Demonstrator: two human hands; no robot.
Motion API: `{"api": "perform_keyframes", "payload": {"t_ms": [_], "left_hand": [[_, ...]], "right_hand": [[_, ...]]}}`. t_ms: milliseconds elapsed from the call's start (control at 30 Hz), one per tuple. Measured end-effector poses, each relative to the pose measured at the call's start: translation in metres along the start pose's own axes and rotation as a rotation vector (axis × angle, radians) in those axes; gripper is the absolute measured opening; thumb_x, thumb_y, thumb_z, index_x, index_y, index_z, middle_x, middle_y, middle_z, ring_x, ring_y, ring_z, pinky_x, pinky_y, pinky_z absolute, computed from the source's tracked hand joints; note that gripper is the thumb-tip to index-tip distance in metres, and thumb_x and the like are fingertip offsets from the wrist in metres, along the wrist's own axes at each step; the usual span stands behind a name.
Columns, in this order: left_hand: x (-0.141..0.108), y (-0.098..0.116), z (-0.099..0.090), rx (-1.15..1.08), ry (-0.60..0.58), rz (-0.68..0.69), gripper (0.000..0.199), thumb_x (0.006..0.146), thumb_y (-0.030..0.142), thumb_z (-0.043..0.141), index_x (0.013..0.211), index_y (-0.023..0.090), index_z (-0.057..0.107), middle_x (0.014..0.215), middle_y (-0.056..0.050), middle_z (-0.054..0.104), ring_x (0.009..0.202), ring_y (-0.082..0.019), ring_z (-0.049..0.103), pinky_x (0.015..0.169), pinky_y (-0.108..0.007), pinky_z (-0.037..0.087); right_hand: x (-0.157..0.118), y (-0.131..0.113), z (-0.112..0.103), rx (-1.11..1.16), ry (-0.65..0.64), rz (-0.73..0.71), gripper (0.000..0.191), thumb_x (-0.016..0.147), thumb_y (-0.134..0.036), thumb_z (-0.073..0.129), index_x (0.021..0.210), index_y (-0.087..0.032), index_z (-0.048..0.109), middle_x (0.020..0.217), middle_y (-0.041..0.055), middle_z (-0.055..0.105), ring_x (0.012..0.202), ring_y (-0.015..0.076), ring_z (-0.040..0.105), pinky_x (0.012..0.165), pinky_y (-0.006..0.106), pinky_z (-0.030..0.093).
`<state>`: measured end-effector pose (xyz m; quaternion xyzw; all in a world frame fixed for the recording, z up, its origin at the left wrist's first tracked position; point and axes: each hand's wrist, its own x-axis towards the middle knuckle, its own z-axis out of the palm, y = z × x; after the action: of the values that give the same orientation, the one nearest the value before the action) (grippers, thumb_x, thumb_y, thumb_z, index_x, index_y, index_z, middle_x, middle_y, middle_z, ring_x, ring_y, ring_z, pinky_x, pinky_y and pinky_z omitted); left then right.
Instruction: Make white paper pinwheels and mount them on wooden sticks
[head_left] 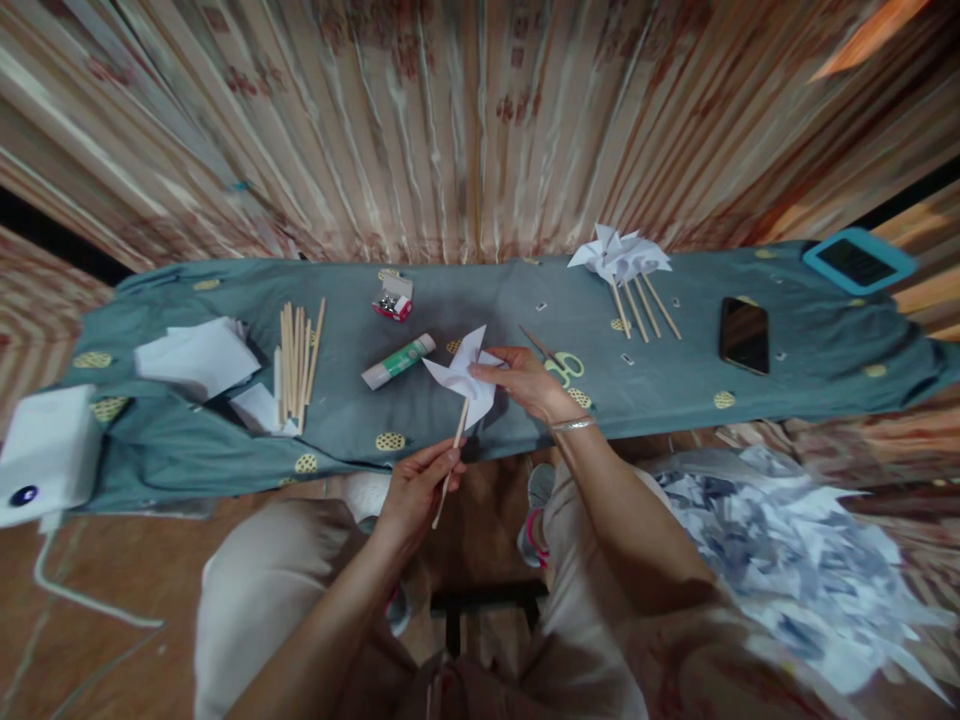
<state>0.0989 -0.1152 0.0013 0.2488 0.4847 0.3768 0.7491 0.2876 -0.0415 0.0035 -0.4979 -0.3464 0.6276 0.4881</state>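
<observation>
A white paper pinwheel (459, 376) is held over the front half of the cloth-covered table. My left hand (420, 487) pinches its wooden stick (460, 425) below the blades. At the pinwheel's middle, my right hand (525, 380) grips the paper between thumb and fingers. Just left of the blades lies a green and white glue stick (399, 361). Scissors (561, 364) with green handles rest right behind my right hand. Farther back sits a small open red and white box (394, 299) with small dark metallic pieces inside.
Wooden sticks (289, 360) and white paper sheets (196, 358) lie at left. Several pinwheels (621, 258) rest at the back right, near a phone (745, 335) and a blue-framed tablet (859, 258). A white device (49, 450) stands at the left edge; paper pieces (810, 550) are heaped at lower right.
</observation>
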Motion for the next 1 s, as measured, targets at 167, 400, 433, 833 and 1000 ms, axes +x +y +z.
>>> {"api": "perform_keyframes", "payload": {"t_ms": [167, 400, 433, 833, 1000], "left_hand": [[-0.001, 0.000, -0.003, 0.049, 0.003, 0.029, 0.040, 0.049, 0.037, 0.091, 0.080, 0.014, 0.079, 0.055, 0.001, 0.064, 0.046, -0.005, 0.049, 0.050, -0.019, 0.036], [0.000, -0.004, -0.005, 0.059, 0.004, 0.031, 0.040, 0.050, 0.035, 0.091, 0.081, 0.013, 0.079, 0.056, 0.000, 0.065, 0.046, -0.005, 0.050, 0.050, -0.019, 0.037], [0.000, -0.003, -0.005, 0.061, 0.000, 0.034, 0.040, 0.050, 0.035, 0.091, 0.081, 0.013, 0.079, 0.056, 0.000, 0.065, 0.046, -0.005, 0.050, 0.050, -0.019, 0.037], [0.000, 0.000, -0.001, 0.026, 0.006, 0.032, 0.039, 0.048, 0.036, 0.091, 0.075, 0.012, 0.077, 0.055, -0.001, 0.065, 0.045, -0.005, 0.050, 0.048, -0.018, 0.036], [0.003, 0.002, -0.001, 0.021, 0.036, 0.054, 0.036, 0.047, 0.035, 0.089, 0.072, 0.012, 0.076, 0.056, -0.001, 0.065, 0.044, -0.006, 0.050, 0.047, -0.020, 0.036]], "right_hand": [[-0.001, 0.005, 0.000, 0.003, 0.002, -0.015, 0.040, 0.050, -0.039, 0.092, 0.081, -0.019, 0.077, 0.078, 0.0007, 0.076, 0.067, 0.0142, 0.065, 0.069, 0.029, 0.052], [-0.001, 0.009, -0.001, 0.013, 0.024, -0.018, 0.041, 0.049, -0.038, 0.093, 0.080, -0.017, 0.075, 0.072, 0.0005, 0.074, 0.062, 0.0134, 0.063, 0.065, 0.029, 0.050], [-0.001, 0.009, -0.001, 0.016, 0.029, -0.015, 0.041, 0.048, -0.037, 0.094, 0.079, -0.017, 0.075, 0.069, -0.0001, 0.073, 0.060, 0.0128, 0.062, 0.063, 0.028, 0.049], [-0.006, 0.002, -0.001, -0.037, 0.036, 0.020, 0.046, 0.049, -0.044, 0.092, 0.083, -0.017, 0.075, 0.069, -0.0003, 0.071, 0.062, 0.0127, 0.060, 0.063, 0.028, 0.048], [-0.007, -0.006, -0.004, -0.008, -0.014, 0.007, 0.042, 0.061, -0.044, 0.088, 0.091, -0.019, 0.074, 0.085, 0.0016, 0.073, 0.078, 0.0133, 0.064, 0.076, 0.028, 0.053]]}}
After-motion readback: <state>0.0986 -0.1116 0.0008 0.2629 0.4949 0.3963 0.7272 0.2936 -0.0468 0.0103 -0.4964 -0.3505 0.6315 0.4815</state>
